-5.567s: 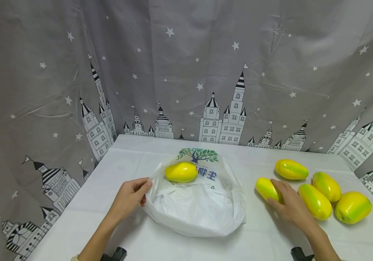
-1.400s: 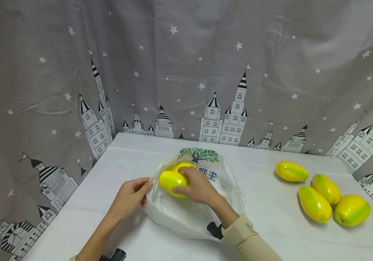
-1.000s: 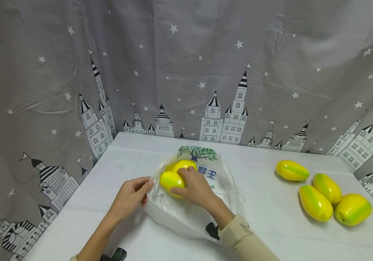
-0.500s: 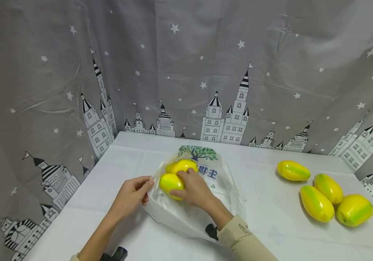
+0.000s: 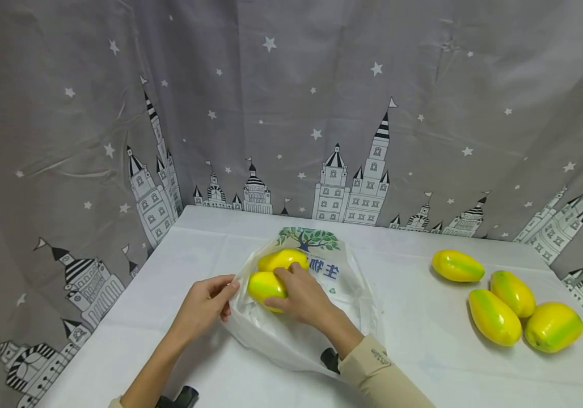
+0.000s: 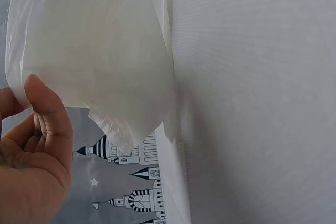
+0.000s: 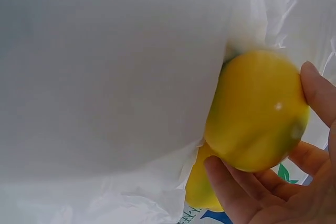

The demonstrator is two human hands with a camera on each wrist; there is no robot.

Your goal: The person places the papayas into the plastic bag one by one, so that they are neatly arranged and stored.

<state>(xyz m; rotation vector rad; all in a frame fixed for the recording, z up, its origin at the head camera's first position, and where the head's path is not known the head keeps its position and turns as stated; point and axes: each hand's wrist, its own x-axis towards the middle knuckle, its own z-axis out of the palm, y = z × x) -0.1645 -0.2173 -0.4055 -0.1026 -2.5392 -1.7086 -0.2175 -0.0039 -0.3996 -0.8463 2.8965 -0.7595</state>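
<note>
**Six pieces: two bagged, four loose**

Left hand [image 5: 202, 306]: thumb and fingers pinch the left rim of the white plastic bag [image 5: 304, 345], drawing that side outward.

Right hand [image 5: 304, 297]: inside the bag's mouth, fingers and thumb about the held fruit [image 5: 266, 288], yellow with a green band. Long axis roughly parallel to the desk's far edge; one rounded end points toward the left edge, the other lies under the palm. The right wrist view shows it nearly end-on. Whether it bears on the bag's floor cannot be told.

Second fruit [image 5: 283, 259]: in the bag, just beyond the held one, also lying crosswise. Contact between the two is uncertain.

Bag: mid-desk, left of centre, mouth open; a green tree print [image 5: 311, 238] on the wall toward the far edge.

Step in hand, by judgement: setting the held fruit down beside the second. The next move would call for the right fingers to loosen and lift clear while the left pinch keeps the rim wide.

Desk [image 5: 424, 368], white-covered, toward the right edge: one far fruit [image 5: 457, 266], nearly parallel to the far edge; two slanting fruits [image 5: 512, 294] [image 5: 494, 317], close together, near ends angled rightward; one outer fruit [image 5: 553, 327], nearest the right edge.

Behind the far edge: grey curtain [image 5: 220, 56], castles and stars.
</note>
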